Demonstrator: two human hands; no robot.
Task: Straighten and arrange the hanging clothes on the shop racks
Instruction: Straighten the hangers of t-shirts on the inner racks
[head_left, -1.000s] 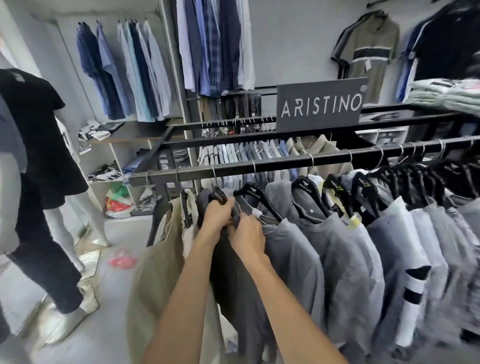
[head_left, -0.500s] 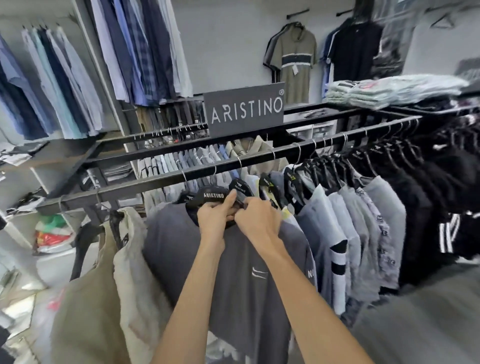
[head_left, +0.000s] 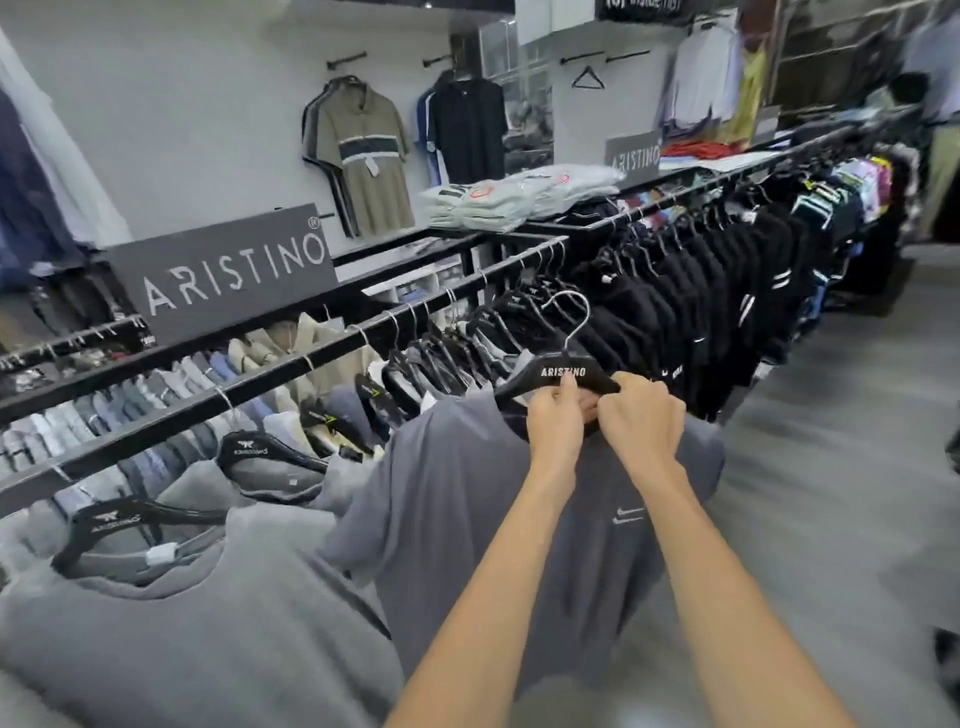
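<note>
Left hand (head_left: 555, 423) and right hand (head_left: 641, 418) grip hanger (head_left: 558, 371) — now off the rail (head_left: 270, 375)

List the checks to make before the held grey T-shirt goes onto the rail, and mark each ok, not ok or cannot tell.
1. Grip: left hand and right hand both hold the hanger at its neck: ok.
2. Hook in the air, clear of the rail: ok.
3. Grey T-shirt square on the hanger, right shoulder hidden by the hands: cannot tell.
4. Bare stretch of rail above the other grey shirts: ok.
</note>
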